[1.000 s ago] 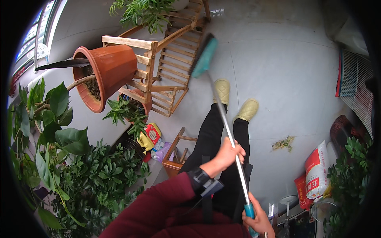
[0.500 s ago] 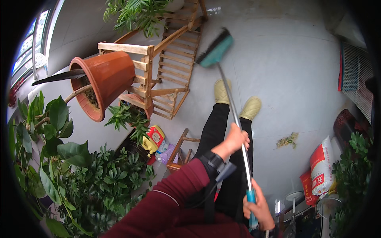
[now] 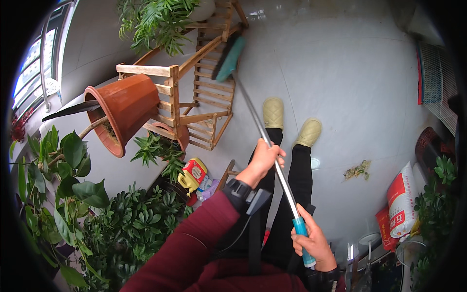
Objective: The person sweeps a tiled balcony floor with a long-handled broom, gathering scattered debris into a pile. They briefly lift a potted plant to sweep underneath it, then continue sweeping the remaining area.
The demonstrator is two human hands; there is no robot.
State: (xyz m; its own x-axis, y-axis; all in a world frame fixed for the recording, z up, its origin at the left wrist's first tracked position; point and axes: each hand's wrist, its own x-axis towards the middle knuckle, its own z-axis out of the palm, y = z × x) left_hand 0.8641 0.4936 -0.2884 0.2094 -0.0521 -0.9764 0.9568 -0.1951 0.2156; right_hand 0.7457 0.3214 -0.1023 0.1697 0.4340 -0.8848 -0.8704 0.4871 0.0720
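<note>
A broom [image 3: 260,125] with a silver pole runs from my lap out over the grey floor. My left hand [image 3: 266,159] is wrapped round the middle of the pole. Lower down, my right hand [image 3: 314,238] grips the teal handle end. The teal broom head [image 3: 230,59] with dark bristles is slightly blurred, at the edge of the slatted wooden plant stand [image 3: 214,82]; whether it touches the slats I cannot tell. A small heap of dry plant debris [image 3: 357,170] lies on the floor to the right of my yellow slippers [image 3: 309,132].
On the left, a large terracotta pot [image 3: 127,109] sits on the stand, with leafy plants [image 3: 131,219] below. A yellow jug [image 3: 193,174] stands beside a small wooden stool [image 3: 226,174]. At right are a red-and-white sack [image 3: 403,200] and a wire rack [image 3: 438,87].
The broom head has swung left, from the bare floor to the plant stand's edge. My left hand has moved left with the pole; both hands keep their grip.
</note>
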